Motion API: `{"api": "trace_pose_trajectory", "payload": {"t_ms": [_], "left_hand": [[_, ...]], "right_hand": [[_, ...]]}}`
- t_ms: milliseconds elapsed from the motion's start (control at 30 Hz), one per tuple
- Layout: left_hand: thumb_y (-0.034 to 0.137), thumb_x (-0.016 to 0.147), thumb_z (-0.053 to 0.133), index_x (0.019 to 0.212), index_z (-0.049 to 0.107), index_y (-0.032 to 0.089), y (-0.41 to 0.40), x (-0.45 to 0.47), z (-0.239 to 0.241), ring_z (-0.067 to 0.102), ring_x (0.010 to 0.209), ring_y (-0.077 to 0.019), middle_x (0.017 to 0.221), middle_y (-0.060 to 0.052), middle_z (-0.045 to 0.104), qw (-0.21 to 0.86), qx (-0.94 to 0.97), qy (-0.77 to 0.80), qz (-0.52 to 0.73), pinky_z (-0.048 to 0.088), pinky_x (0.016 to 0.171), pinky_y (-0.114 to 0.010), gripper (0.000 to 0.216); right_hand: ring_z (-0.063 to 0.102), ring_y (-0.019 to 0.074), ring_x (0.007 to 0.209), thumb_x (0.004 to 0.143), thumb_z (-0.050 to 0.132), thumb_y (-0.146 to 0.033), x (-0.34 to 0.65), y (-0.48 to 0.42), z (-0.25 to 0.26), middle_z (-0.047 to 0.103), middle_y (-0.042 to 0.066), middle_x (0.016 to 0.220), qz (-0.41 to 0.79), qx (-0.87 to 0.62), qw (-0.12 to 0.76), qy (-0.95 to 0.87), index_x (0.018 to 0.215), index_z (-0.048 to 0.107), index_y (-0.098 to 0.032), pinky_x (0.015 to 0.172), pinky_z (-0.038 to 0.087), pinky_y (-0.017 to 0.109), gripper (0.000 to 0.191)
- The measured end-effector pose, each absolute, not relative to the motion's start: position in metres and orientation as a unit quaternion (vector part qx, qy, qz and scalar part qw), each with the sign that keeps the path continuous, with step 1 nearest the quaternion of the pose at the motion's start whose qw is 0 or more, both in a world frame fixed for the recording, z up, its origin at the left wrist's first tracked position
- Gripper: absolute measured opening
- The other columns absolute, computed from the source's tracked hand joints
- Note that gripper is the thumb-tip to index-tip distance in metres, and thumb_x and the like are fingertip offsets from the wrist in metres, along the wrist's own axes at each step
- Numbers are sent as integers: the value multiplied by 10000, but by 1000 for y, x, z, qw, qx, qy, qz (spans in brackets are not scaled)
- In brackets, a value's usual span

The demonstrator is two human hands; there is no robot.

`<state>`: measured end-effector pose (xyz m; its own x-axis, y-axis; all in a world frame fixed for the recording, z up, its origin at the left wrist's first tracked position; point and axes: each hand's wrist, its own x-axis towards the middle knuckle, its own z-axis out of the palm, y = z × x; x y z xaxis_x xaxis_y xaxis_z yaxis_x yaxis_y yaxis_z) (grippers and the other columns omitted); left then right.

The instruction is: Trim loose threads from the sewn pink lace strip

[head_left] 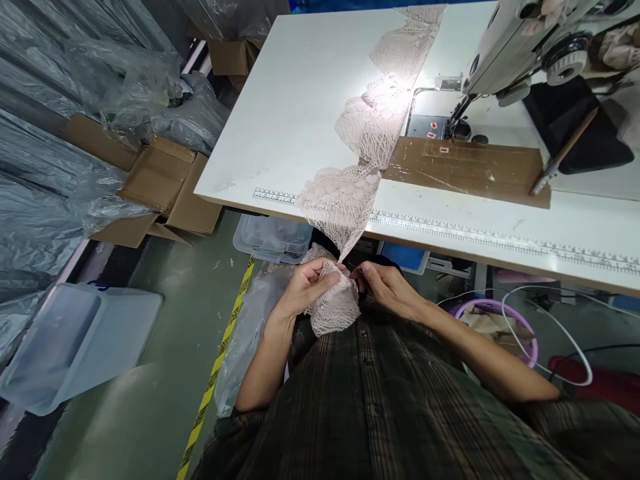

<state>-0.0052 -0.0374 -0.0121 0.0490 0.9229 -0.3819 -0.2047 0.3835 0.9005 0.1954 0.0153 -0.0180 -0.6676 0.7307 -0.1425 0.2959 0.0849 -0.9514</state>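
Note:
A long strip of pale pink lace [345, 193] runs down over the white sewing table [265, 100] and hangs off its front edge into my lap. My left hand [306, 288] pinches the lace between thumb and fingers, just below the table edge, where the strip narrows to a twisted fold. A loose end of lace drapes beneath that hand. Close beside it, my right hand [390, 285] has its thumb and fingers drawn together at the lace's right side. Whatever lies in its fingers is too small and dark to make out.
A sewing machine [520, 53] stands at the table's right, with brown cardboard [470, 167] before its needle plate. A printed ruler [450, 230] follows the front edge. Left on the floor are an open carton [160, 180] and a plastic bin [75, 340]. A purple-rimmed basket [533, 347] sits lower right.

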Motion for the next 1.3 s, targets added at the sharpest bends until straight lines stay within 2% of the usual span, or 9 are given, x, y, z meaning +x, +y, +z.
{"api": "trace_pose_trajectory", "payload": {"t_ms": [267,467,667,800,900,967,1067,1167,1300], "left_hand": [[464,715,797,797,702,147,-36,-1,-9,547,604,-93,706,-4,644,602,349,539,476,432,589,-212,341],[470,702,797,799,702,152,-36,1,-10,533,603,-98,706,-5,644,600,334,549,477,423,581,-209,346],[512,737,742,867,692,145,-40,-4,-22,576,672,-143,764,-33,656,590,336,593,433,457,638,-243,393],[459,844,629,905,694,162,-41,-21,-52,604,788,-211,789,-45,645,428,468,701,327,481,768,-321,310],[367,828,661,1099,675,165,-38,-33,-71,577,1025,-295,997,-102,636,255,553,746,269,429,953,-430,338],[353,808,689,1194,640,167,-36,-36,-75,538,1111,-314,1096,-127,594,189,572,749,277,403,998,-455,432],[362,842,662,1143,657,197,-32,-29,-64,568,1029,-251,1050,-96,584,159,577,730,330,446,937,-382,343],[378,863,645,1062,664,208,-26,-13,-42,585,843,-180,950,-55,608,204,589,683,381,469,813,-306,262],[406,793,732,1008,653,215,-14,10,-16,554,726,-155,819,-13,619,252,598,640,412,442,721,-274,298]], "right_hand": [[416,112,569,995,287,-562,176,23,-14,477,-28,620,554,-328,190,-741,734,496,-191,574,318,261,499],[366,109,545,978,294,-582,167,25,-23,423,-36,588,534,-361,194,-739,684,436,-205,558,282,269,499],[458,125,602,992,241,-605,178,18,-28,507,-21,675,595,-343,155,-710,840,535,-188,602,359,267,533],[469,138,621,992,256,-598,188,16,-28,499,-12,696,554,-378,147,-727,851,568,-180,622,373,286,540],[471,145,638,992,270,-586,193,18,-26,491,-2,693,526,-405,195,-722,809,575,-182,626,376,292,539],[465,143,620,992,287,-581,197,20,-25,478,-7,660,533,-406,212,-711,819,584,-182,597,368,284,527],[464,138,605,993,303,-575,202,22,-22,480,-7,637,547,-396,228,-702,854,598,-178,555,357,268,514],[455,128,592,999,309,-557,205,22,-19,492,-4,644,555,-383,240,-699,858,594,-176,539,353,258,497],[454,118,594,988,377,-521,205,22,-12,531,0,693,553,-378,278,-688,853,569,-186,547,372,249,409]]}}
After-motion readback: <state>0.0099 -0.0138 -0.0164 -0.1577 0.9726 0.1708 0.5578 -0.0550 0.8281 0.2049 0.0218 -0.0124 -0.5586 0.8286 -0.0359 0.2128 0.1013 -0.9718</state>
